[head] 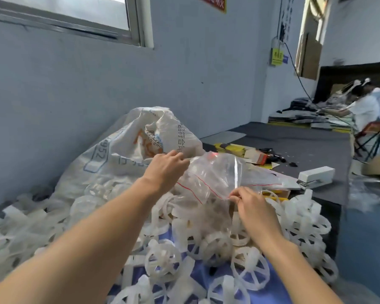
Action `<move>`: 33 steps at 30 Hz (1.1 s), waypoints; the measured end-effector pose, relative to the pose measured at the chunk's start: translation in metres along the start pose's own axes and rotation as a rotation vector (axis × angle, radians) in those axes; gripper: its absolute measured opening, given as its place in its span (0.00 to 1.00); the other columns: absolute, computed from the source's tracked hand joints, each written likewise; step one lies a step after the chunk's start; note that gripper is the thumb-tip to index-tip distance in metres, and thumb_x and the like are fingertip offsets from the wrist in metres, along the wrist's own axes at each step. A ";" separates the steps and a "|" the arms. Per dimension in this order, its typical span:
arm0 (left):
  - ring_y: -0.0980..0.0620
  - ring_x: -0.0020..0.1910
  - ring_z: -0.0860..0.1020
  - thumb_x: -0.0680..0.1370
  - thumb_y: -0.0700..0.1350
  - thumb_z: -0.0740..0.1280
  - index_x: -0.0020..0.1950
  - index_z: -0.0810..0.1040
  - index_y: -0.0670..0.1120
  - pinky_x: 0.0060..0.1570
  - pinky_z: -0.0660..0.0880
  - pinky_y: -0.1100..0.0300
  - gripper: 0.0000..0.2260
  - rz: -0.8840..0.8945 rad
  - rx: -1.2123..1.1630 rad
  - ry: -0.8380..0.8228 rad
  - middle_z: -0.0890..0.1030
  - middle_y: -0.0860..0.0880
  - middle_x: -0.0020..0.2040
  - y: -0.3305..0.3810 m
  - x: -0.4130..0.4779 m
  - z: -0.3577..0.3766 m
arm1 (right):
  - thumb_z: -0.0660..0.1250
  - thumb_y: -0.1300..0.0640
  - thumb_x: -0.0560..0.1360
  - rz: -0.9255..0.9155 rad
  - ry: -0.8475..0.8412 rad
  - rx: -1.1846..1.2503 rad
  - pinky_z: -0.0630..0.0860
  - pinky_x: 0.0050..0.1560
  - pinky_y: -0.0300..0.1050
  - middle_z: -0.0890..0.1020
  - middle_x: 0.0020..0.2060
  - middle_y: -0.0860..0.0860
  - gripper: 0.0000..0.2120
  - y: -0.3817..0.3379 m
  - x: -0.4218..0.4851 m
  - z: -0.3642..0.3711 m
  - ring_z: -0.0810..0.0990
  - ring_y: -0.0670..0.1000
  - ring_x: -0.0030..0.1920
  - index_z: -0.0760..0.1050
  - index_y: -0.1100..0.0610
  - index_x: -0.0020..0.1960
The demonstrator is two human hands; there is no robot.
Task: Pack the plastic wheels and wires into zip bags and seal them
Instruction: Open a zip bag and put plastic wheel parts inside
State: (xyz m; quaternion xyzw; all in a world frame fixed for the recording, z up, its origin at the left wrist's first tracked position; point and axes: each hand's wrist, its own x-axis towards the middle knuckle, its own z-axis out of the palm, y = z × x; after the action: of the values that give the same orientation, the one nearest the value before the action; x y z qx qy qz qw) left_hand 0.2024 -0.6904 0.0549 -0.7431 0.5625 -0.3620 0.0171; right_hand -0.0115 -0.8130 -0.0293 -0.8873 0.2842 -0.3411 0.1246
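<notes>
Bag (217, 167) hangs over the wheels (248, 266), your left hand (166, 166) gripping its top, right hand (248, 205) pinching the zip edge (211, 187). Pull unevenly and the thin film may slip or tear.

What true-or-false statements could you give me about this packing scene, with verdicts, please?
1. The left hand and the right hand both hold the zip bag. True.
2. The zip bag's seal line is blue. False: it is red.
3. The wheels lie heaped below the hands. True.
4. The stapler is in the left hand. False: it lies on the table, off to the right.
5. The sack lies behind the left hand. True.
</notes>
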 end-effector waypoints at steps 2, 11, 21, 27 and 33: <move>0.50 0.52 0.76 0.80 0.44 0.62 0.54 0.77 0.51 0.37 0.67 0.59 0.05 -0.007 0.009 -0.046 0.79 0.53 0.51 0.000 -0.007 0.005 | 0.59 0.52 0.82 -0.034 -0.051 -0.120 0.68 0.47 0.46 0.80 0.50 0.44 0.07 -0.004 -0.002 0.002 0.76 0.50 0.49 0.76 0.48 0.53; 0.46 0.56 0.76 0.78 0.44 0.66 0.60 0.75 0.46 0.45 0.72 0.53 0.11 -0.093 -0.031 -0.211 0.80 0.47 0.56 0.020 -0.024 -0.054 | 0.54 0.49 0.83 -0.069 0.089 -0.264 0.72 0.51 0.51 0.80 0.46 0.47 0.11 -0.105 0.005 -0.044 0.78 0.51 0.48 0.75 0.50 0.54; 0.44 0.61 0.76 0.80 0.43 0.57 0.62 0.75 0.45 0.50 0.71 0.52 0.13 -0.430 0.002 -0.392 0.79 0.45 0.60 -0.096 -0.245 -0.185 | 0.58 0.54 0.80 -0.381 -0.085 0.281 0.71 0.59 0.54 0.81 0.55 0.53 0.12 -0.362 -0.092 -0.020 0.77 0.57 0.57 0.76 0.51 0.60; 0.42 0.56 0.78 0.80 0.48 0.58 0.58 0.76 0.50 0.46 0.75 0.51 0.11 -0.799 0.018 -0.566 0.81 0.46 0.55 -0.161 -0.476 -0.254 | 0.58 0.50 0.81 -0.638 -0.356 0.428 0.73 0.55 0.51 0.80 0.56 0.49 0.12 -0.515 -0.217 0.040 0.77 0.54 0.57 0.74 0.49 0.62; 0.49 0.48 0.79 0.81 0.49 0.57 0.58 0.77 0.52 0.46 0.78 0.50 0.11 -1.227 -0.024 -0.561 0.81 0.51 0.52 -0.189 -0.654 -0.315 | 0.56 0.51 0.82 -0.787 -0.583 0.423 0.73 0.59 0.53 0.77 0.62 0.49 0.15 -0.596 -0.304 0.083 0.76 0.53 0.61 0.71 0.50 0.67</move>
State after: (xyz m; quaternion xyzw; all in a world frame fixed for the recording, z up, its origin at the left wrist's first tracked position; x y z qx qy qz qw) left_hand 0.1141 0.0539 0.0293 -0.9940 0.0170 -0.0933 -0.0546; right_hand 0.1107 -0.1497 -0.0059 -0.9404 -0.1913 -0.1511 0.2371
